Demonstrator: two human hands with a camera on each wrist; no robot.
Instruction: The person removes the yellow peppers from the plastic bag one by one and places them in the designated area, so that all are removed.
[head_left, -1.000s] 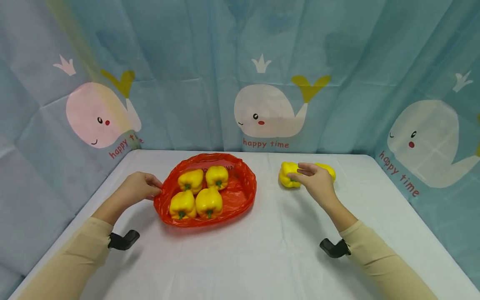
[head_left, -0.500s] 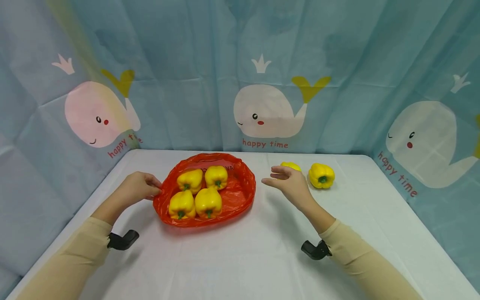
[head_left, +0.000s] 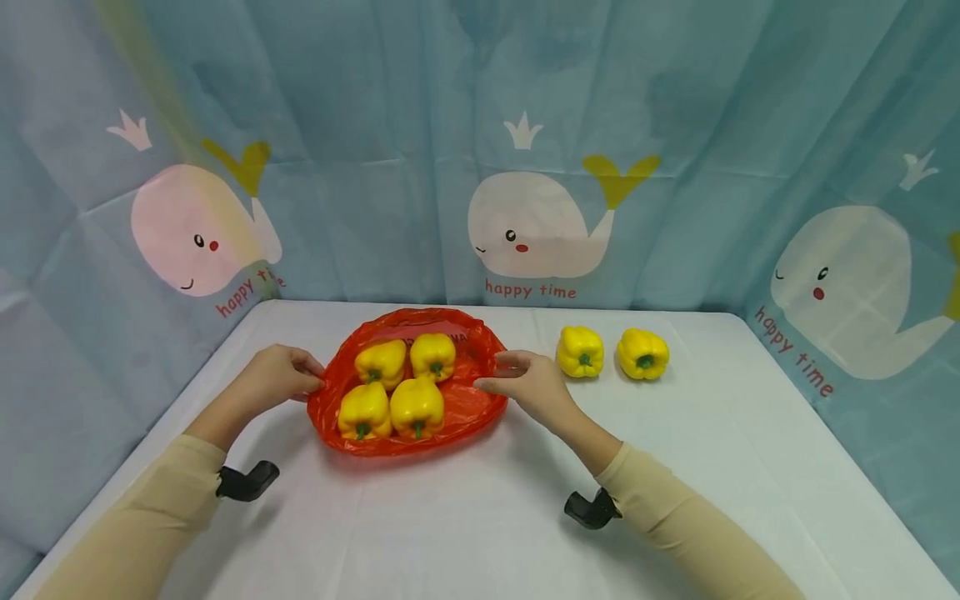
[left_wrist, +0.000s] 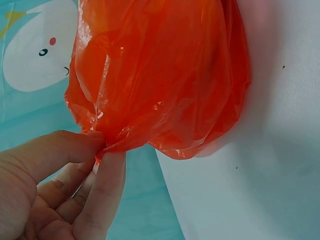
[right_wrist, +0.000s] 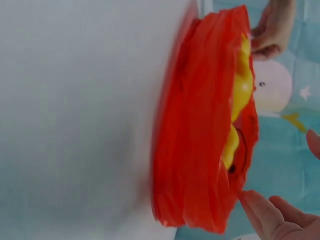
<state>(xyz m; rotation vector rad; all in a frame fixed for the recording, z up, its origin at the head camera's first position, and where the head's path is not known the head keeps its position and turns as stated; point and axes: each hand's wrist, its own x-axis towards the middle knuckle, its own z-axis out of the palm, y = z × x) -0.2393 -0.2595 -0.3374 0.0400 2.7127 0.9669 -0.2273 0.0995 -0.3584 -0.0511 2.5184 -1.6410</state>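
Note:
A red plastic bag [head_left: 472, 404] lies with its mouth spread wide, several yellow bell peppers [head_left: 417, 407] inside it. My left hand [head_left: 273, 379] pinches the bag's left rim between thumb and fingers; the left wrist view shows the gathered plastic [left_wrist: 115, 135] up close. Over at the right rim is my right hand [head_left: 536, 387], thumb and fingers apart. In the right wrist view its fingertips [right_wrist: 252, 197] come up to the bag's edge, and whether they touch is hard to tell. Dark lettering shows on the bag's inner back wall.
Two more yellow bell peppers, one nearer the bag [head_left: 581, 352] and one farther right [head_left: 642, 354], sit on the white table [head_left: 450, 533] behind my right hand. A blue curtain [head_left: 420, 167] printed with whales hangs around the table's back and sides.
My right hand has moved left from in front of the two loose bell peppers to the bag's right rim, uncovering both peppers. The left hand keeps its pinch on the bag.

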